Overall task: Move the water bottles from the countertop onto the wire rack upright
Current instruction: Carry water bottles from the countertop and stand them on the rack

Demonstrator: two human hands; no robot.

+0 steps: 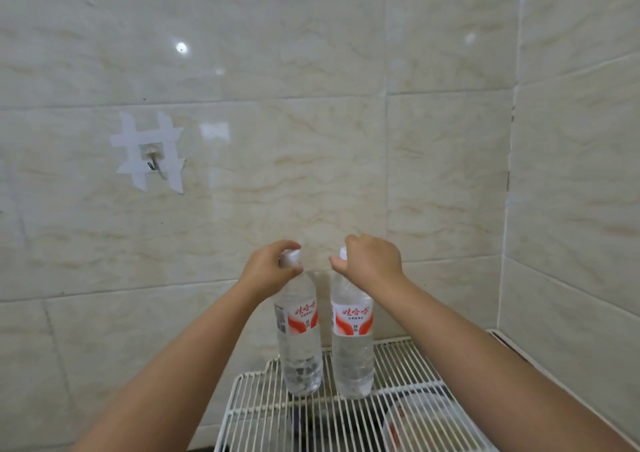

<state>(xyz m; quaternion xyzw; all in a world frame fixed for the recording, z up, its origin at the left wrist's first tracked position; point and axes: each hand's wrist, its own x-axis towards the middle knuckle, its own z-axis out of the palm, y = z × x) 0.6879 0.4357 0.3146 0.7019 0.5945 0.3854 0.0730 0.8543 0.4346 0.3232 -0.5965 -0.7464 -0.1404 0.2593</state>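
Now | left hand (268, 267), right hand (372, 261) grip caps | two bottles (300, 344) upright on wire rack (398, 365) | labels: 娃哈哈

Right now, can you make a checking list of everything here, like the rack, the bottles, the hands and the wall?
Surface: white wire rack, both bottles standing on it.
Job's things: left bottle and right bottle, upright, side by side, red-and-white labels.
Clutter: clear container seen through the rack wires, lower right.
Grippers: left hand grips the left bottle's cap; right hand grips the right bottle's top.
Cables: nothing seen.
Surroundings: tiled wall; taped hook on it.
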